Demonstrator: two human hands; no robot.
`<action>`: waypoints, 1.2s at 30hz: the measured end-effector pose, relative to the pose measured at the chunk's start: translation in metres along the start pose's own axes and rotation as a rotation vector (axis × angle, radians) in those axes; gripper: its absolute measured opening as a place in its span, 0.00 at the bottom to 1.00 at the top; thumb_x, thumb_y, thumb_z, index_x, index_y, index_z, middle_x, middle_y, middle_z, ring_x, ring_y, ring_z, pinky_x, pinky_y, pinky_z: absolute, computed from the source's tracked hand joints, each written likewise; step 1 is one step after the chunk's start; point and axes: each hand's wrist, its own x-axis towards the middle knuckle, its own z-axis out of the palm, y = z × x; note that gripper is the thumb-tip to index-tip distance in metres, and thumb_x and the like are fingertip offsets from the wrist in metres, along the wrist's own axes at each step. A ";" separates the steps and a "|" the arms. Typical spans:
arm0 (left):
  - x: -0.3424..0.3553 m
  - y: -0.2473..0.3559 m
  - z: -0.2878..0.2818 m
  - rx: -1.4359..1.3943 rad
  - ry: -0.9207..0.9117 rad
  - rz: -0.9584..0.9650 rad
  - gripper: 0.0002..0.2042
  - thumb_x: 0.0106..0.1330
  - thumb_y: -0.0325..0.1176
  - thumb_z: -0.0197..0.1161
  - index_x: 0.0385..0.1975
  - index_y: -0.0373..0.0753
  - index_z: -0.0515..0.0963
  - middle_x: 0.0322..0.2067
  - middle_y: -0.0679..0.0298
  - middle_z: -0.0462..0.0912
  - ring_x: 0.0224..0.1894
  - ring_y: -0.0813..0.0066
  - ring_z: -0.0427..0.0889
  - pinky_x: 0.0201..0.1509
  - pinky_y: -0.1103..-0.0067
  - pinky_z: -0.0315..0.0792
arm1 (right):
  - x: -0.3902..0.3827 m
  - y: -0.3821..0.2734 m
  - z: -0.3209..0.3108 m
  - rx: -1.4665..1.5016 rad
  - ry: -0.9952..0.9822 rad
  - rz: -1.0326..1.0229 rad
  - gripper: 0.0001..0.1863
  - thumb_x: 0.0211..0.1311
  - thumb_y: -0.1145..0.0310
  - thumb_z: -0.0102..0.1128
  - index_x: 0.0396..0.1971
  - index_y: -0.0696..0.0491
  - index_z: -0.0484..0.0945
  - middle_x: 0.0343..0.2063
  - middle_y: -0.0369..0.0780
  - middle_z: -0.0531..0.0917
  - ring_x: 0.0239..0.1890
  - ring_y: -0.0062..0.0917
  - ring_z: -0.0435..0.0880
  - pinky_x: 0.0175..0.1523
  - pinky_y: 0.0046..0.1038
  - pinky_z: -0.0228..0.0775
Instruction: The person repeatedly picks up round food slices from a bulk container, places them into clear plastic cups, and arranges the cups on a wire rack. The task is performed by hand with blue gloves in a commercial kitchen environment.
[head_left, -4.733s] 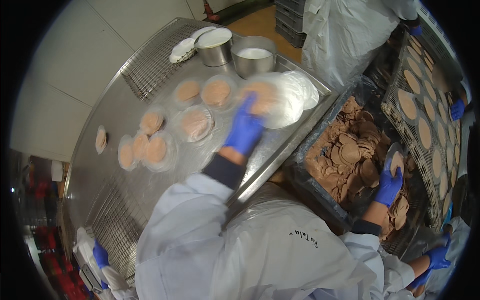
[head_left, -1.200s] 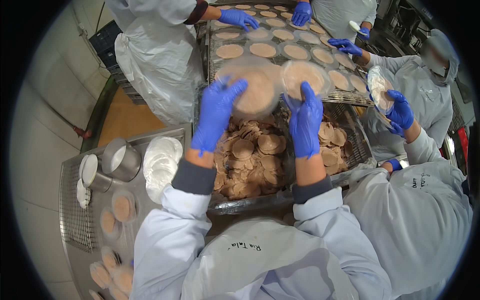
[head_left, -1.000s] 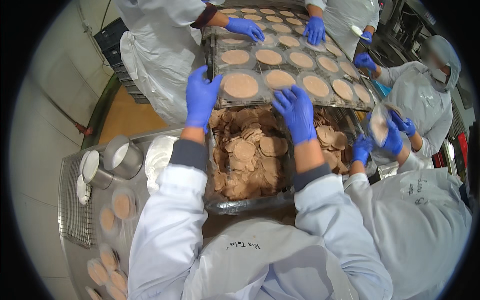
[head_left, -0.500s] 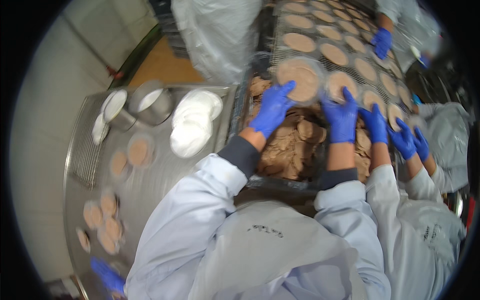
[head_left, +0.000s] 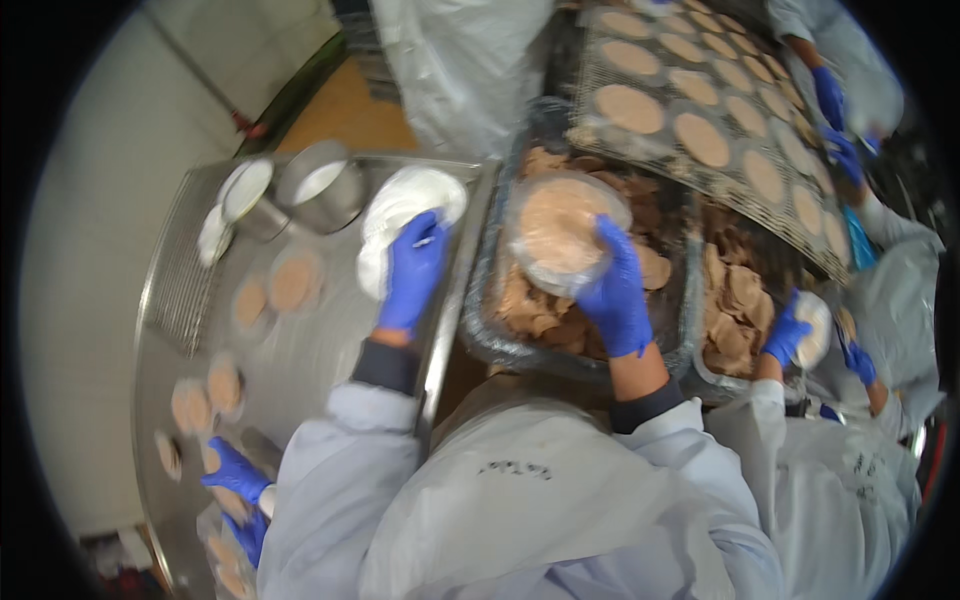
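Note:
My left hand (head_left: pixel 411 268), in a blue glove, has its fingers closed at the top of a stack of white round sheets (head_left: pixel 380 210) on the steel tray table (head_left: pixel 300 370), seemingly pinching the upper sheet. My right hand (head_left: pixel 612 285), also gloved blue, grips a pale pink flat round patty (head_left: pixel 555 222) on clear film, held above a plastic-lined bin (head_left: pixel 480 320) of broken brown rounds (head_left: pixel 535 315). Two steel pots (head_left: pixel 325 195) with white contents stand at the tray's back. Pink rounds on clear discs (head_left: pixel 293 283) lie in loose groups left of my left arm.
A mesh rack (head_left: pixel 600 140) of pink rounds slopes at upper right, over a second bin (head_left: pixel 730 310). Co-workers' gloved hands are at lower left (head_left: pixel 235 470), beside my right arm (head_left: pixel 790 335) and along the rack (head_left: pixel 830 100). Grey crates (head_left: pixel 370 55) stand behind an apron-clad person (head_left: pixel 450 70).
My left hand has left the rack's near end and reached left to the white sheets. My right hand has drawn a patty off the rack, down-left over the bin. The view has swung.

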 end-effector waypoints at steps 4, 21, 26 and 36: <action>-0.028 -0.088 -0.065 0.877 -0.128 0.254 0.08 0.57 0.28 0.49 0.32 0.38 0.74 0.36 0.55 0.76 0.42 0.57 0.72 0.48 0.69 0.65 | 0.026 -0.044 0.043 -0.210 -0.011 -0.167 0.27 0.51 0.76 0.54 0.53 0.60 0.58 0.46 0.47 0.70 0.48 0.35 0.72 0.54 0.35 0.67; 0.046 0.072 0.177 -0.143 -0.223 0.253 0.26 0.44 0.30 0.68 0.46 0.34 0.68 0.42 0.55 0.76 0.44 0.68 0.76 0.47 0.76 0.70 | 0.035 -0.109 -0.058 0.225 0.178 -0.413 0.26 0.55 0.61 0.54 0.53 0.54 0.61 0.53 0.44 0.67 0.56 0.37 0.64 0.58 0.43 0.57; 0.027 0.096 0.139 -1.644 -0.667 -0.724 0.26 0.59 0.42 0.57 0.54 0.37 0.62 0.50 0.55 0.70 0.50 0.59 0.71 0.55 0.67 0.66 | 0.024 -0.096 -0.054 0.100 0.256 -0.469 0.21 0.54 0.67 0.54 0.48 0.56 0.66 0.48 0.44 0.72 0.51 0.34 0.69 0.56 0.38 0.61; -0.047 -0.021 -0.025 -0.981 0.061 -0.582 0.20 0.62 0.37 0.53 0.52 0.34 0.64 0.48 0.57 0.71 0.48 0.67 0.73 0.51 0.72 0.69 | 0.041 -0.041 -0.067 0.123 0.236 -0.132 0.21 0.58 0.72 0.48 0.52 0.57 0.61 0.53 0.47 0.65 0.56 0.39 0.64 0.58 0.44 0.58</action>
